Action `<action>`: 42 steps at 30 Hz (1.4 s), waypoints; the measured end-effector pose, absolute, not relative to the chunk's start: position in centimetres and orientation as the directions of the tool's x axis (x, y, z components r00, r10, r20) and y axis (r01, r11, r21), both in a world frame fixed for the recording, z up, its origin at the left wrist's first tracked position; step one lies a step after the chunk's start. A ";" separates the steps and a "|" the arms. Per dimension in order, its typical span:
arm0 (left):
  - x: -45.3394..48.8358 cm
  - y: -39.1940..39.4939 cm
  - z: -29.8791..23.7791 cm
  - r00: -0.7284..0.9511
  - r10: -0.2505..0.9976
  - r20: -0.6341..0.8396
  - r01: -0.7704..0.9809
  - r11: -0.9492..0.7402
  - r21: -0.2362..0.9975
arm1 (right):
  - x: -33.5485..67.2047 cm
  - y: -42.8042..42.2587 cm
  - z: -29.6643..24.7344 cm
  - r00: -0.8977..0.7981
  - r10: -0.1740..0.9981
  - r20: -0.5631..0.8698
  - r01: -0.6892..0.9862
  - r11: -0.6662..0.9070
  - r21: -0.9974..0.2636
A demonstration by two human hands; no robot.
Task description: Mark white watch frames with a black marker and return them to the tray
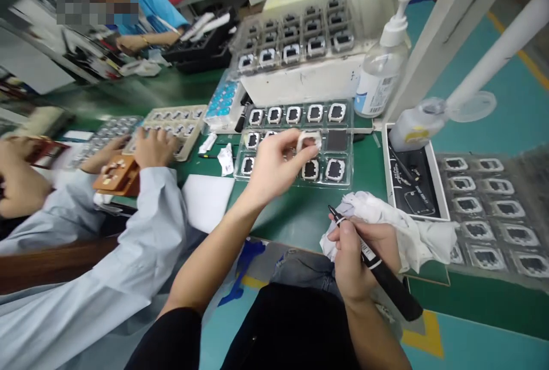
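Your left hand (274,167) reaches forward over the green bench (300,210), thumb and fingertips pinched on a small white-framed part (309,140). You hold the part over a clear tray (349,130); whether it touches the tray cannot be told. The tray lies straight ahead of you and carries more such parts, dark-centred, one to a cell. The cell just right of the pinched part shows dark and bare.

Your right hand (354,250) sits near the bench's front edge, closed around a black pen (386,278) whose tip points up and to the left. A crumpled white cloth (412,227) is bunched under the same fingers and spills out to the right.

Behind the clear tray stands a white box (300,81), topped by another tray of parts (295,35). A pump bottle (381,67) stands at the box's right, with a squeeze bottle (418,124) tilted just beside it. A black tray (414,181) sits right of the cloth, and beyond it a blurred tray (493,215) of parts runs along the bench's right end.

At your left, a co-worker in a pale sleeve (128,255) rests a hand (152,147) on a beige tray (175,124), an orange fixture (118,174) just beside the wrist. Farther back, another person in blue (158,10) sits at a separate bench.
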State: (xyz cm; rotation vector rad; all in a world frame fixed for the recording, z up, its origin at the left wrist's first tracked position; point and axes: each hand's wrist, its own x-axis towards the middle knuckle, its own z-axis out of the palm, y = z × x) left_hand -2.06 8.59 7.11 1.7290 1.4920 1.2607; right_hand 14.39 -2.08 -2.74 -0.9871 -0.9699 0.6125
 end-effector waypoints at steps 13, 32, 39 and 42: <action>3.5 16.5 4.9 0.014 0.961 0.276 0.878 -0.144 0.457 | 14.8 -2.0 -3.8 0.421 0.813 0.403 0.060 0.418 -0.906; -2.8 13.2 2.0 0.108 0.926 0.361 0.945 -0.209 0.253 | 14.6 -2.3 -3.8 0.443 0.797 0.410 0.093 0.414 -0.905; -7.2 16.4 5.2 -0.098 0.894 0.438 0.968 -0.016 0.251 | 14.6 -2.2 -3.0 0.438 0.782 0.442 0.115 0.439 -0.891; -11.1 18.8 7.1 -0.284 0.896 0.340 0.943 0.197 0.269 | 14.6 -2.3 -3.0 0.432 0.794 0.428 0.099 0.430 -0.897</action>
